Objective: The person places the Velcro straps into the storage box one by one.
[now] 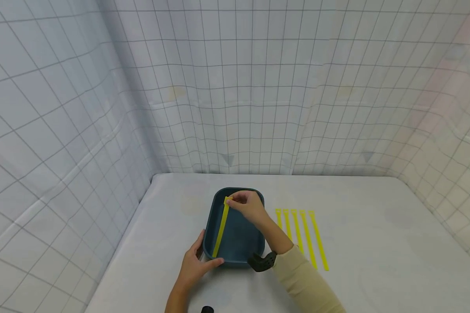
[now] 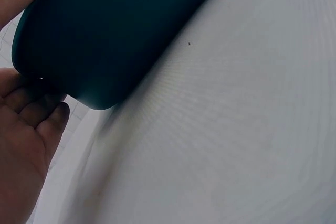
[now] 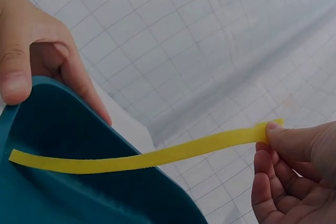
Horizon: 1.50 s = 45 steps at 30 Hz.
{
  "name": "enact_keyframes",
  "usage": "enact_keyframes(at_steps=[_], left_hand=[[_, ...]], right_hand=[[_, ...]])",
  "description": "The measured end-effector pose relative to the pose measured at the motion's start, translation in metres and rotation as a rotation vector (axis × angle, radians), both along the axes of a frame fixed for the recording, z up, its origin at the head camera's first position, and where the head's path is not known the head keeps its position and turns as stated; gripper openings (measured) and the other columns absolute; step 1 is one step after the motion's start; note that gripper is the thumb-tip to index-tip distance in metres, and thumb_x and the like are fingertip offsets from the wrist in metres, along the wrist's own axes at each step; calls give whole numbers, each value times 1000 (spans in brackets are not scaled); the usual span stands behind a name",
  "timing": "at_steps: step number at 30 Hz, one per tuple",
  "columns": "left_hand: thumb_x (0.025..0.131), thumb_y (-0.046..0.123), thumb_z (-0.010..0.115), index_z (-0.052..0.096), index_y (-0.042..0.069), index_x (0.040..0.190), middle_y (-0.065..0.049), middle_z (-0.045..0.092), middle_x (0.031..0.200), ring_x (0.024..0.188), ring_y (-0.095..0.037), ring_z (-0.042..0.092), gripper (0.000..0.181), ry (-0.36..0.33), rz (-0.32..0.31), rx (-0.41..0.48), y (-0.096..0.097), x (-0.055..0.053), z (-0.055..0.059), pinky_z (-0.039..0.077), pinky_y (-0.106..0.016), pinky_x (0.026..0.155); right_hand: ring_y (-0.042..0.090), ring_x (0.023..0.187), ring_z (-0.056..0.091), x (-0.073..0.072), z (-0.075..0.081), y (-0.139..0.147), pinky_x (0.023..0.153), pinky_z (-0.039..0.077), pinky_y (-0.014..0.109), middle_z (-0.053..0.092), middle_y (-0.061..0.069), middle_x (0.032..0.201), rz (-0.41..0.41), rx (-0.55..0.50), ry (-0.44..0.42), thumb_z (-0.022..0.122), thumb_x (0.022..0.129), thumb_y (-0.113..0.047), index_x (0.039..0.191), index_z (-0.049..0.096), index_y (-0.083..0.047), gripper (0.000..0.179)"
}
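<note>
A dark teal tray (image 1: 239,234) with rounded corners and raised sides sits on the table. At its near left corner, my left hand (image 1: 193,266) grips it, thumb over the rim and fingers along the outer wall. Between thumb and fingers my right hand (image 1: 250,206) pinches the wide head of a yellow hook-and-loop strap (image 3: 131,160), over the far part of the tray. The strap's narrow tail slopes down toward the tray's near left corner, close to the left thumb. In the left wrist view the tray (image 2: 105,35) shows its dark outer side above the white cloth.
Right of the tray several more yellow straps (image 1: 308,239) lie side by side, partly hidden by the right forearm. A black band (image 1: 261,262) is on the right wrist. White gridded curtains (image 1: 235,87) enclose the table (image 1: 376,243) at the back and sides.
</note>
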<state>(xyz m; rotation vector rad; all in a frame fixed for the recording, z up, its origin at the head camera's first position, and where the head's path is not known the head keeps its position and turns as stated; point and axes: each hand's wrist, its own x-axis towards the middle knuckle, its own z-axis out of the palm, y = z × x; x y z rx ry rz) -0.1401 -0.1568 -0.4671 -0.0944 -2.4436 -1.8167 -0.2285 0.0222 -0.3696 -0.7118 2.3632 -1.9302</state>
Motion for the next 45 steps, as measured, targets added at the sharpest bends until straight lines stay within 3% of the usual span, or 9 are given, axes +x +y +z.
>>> enact_keyframes(at_steps=[8,14,25,36,43,45], left_hand=[[69,14,82,26,-1,143,-17,30,144,130,-30,31,94,6,-1,15,-8,-11,-29,29,-40,103],[68,15,82,27,-2,142,-18,31,144,130,-31,32,94,30,-2,23,-8,-12,-33,30,-42,102],[69,18,82,27,-1,143,-18,30,144,131,-31,30,94,2,9,-1,-10,-12,-31,29,-41,103],[69,16,82,26,-3,142,-19,29,144,131,-32,30,94,-23,7,-13,-7,-10,-24,30,-41,103],[70,14,80,27,-9,139,-24,31,142,129,-36,32,90,-24,6,-30,0,3,5,32,-44,101],[70,14,80,27,-9,139,-24,31,142,128,-37,32,90,-18,3,-35,0,2,5,32,-44,100]], right_hand=[[27,83,61,-31,-38,-3,77,52,39,65,16,90,-47,-34,-111,64,86,-8,96,65,8,19],[17,79,62,-42,-50,-8,74,53,30,66,8,86,-83,-25,-177,66,85,-10,95,66,6,19],[14,74,62,-54,-61,-16,71,54,29,67,10,86,-156,-5,-273,67,84,-10,96,66,8,21],[11,69,60,-62,-71,-24,71,54,30,67,11,84,-182,14,-306,67,84,-8,94,66,9,19],[12,67,58,-65,-77,-27,67,54,29,66,10,82,-196,27,-300,67,84,-8,93,66,9,19],[12,66,58,-66,-78,-27,67,54,30,66,10,81,-205,29,-305,67,84,-7,93,66,10,19]])
